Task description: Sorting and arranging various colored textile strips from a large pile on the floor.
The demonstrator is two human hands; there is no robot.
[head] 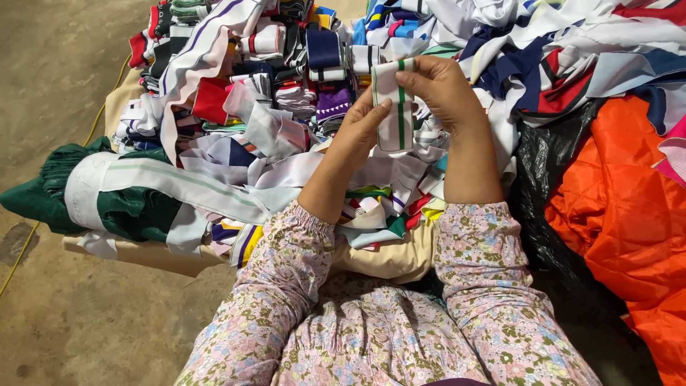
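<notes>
A: What do the hands hold?
B: The left hand (366, 127) and right hand (441, 87) together grip a white strip with a green stripe (395, 104), held upright above the heap of cloth scraps (286, 136).

A: What lies around it?
B: A green bundle wrapped in a white band (93, 189) sits to the left on the concrete floor (57, 86). Orange quilted fabric (622, 207) lies to the right, beside a black plastic bag (547, 171).

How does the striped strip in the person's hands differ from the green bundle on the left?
The white strip is small, flat and held up by both hands; the green bundle is bulky, bunched and lies on the pile. The strip is white with a green stripe; the bundle is green, wrapped in white bands. Both are fabric.
</notes>
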